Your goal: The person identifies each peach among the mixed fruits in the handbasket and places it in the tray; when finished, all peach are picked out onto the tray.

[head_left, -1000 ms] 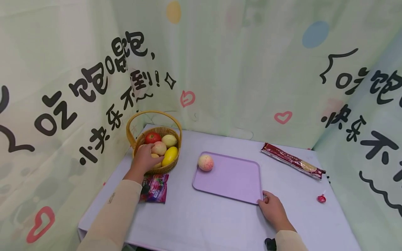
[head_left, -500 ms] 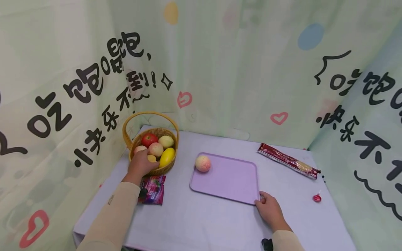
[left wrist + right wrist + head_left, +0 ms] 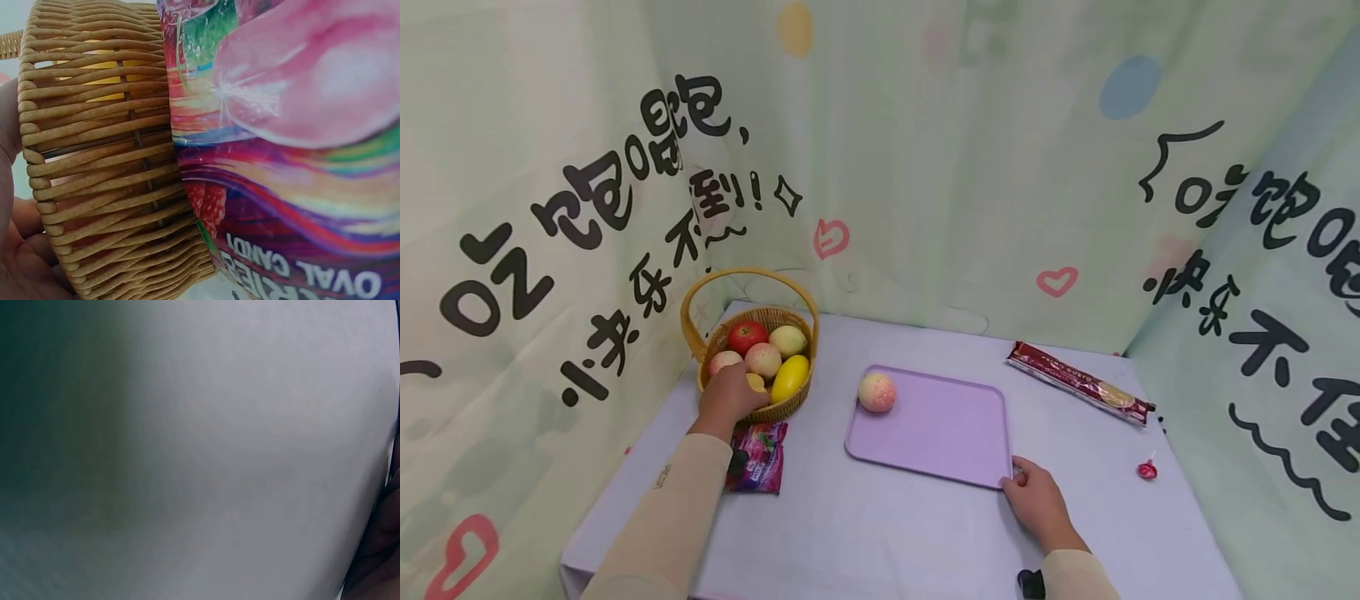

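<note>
My left hand reaches over the near-left rim of a wicker basket, thumb and fingers curled down around a yellow fruit, mostly hidden. In the left wrist view, the hand bends over the rim and the basket weave hides the fingertips. Around it lie a red apple, several peaches, a pale yellow-green fruit and a bright yellow mango-like fruit. My right hand pinches the near-right corner of a purple tray, which bears one peach.
A purple candy bag lies before the basket, close under the left wrist. On the right are a long dark-red snack packet and a small red lollipop. Printed curtains enclose the white table.
My left hand has sunk a little lower into the basket around the yellow fruit. The right hand keeps its hold on the tray. The whole head view has shifted slightly.
</note>
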`<state>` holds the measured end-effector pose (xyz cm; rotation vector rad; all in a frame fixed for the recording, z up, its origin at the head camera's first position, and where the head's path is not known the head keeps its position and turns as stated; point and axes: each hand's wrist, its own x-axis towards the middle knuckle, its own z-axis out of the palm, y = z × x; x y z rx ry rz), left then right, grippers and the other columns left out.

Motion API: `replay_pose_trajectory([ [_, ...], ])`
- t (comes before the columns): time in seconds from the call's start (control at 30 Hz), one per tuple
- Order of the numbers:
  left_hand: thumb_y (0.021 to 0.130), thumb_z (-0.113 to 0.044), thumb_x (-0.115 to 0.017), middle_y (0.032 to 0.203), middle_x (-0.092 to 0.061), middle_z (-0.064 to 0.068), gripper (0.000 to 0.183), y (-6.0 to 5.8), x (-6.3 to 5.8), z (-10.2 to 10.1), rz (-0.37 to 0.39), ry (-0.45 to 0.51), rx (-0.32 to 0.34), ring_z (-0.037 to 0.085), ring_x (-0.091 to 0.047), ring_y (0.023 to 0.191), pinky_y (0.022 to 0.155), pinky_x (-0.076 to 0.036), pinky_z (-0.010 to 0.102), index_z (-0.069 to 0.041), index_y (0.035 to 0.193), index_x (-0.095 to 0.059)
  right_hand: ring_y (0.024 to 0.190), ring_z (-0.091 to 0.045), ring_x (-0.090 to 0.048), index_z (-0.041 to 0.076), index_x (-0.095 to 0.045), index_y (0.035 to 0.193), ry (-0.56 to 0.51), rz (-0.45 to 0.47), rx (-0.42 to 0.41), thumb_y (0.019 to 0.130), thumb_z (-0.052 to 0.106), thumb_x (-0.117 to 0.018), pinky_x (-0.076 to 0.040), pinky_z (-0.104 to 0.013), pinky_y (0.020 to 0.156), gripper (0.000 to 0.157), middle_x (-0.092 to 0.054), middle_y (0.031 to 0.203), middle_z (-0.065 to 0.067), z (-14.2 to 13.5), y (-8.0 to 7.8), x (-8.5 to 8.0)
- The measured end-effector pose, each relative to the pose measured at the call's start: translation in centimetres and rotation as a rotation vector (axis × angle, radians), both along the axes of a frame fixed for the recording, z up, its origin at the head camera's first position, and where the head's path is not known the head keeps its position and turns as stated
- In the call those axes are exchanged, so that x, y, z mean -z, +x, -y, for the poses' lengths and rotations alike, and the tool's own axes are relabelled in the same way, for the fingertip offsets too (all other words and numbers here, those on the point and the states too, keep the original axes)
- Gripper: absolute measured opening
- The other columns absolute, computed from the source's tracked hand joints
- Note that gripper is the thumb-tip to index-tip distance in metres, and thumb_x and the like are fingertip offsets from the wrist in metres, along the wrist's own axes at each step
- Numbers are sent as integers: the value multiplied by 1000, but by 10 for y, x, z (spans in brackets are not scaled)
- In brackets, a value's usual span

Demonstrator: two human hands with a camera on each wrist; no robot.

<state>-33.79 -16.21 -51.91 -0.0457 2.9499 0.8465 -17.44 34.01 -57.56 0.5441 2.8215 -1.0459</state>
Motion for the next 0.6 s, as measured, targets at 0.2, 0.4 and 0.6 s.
replay_pose_trajectory([
  [0.2,76,-28,-83,111,-66,21,65,1,-1,1,-31,-10,18,36,-57,92,85,-52,51,3,126,-58,77,-21,-51,-9,-49,145,-1,0,4,97,20,-64,-40,-31,64,58,-57,88,-9,0,-1,0],
  [0.4,76,-28,-84,113,-67,22,68,-2,3,1,-42,5,22,38,-57,96,91,-51,52,4,130,-58,77,-21,-51,-8,-50,145,10,-8,5,97,20,-64,-40,-31,64,58,-57,87,-8,-1,-1,1],
  [0.6,77,-29,-83,116,-66,24,71,0,4,1,-22,7,24,39,-57,99,93,-51,54,5,133,-55,76,-21,-51,-9,-50,144,-1,-10,3,96,20,-65,-40,-31,64,58,-57,86,-8,-1,-1,2],
])
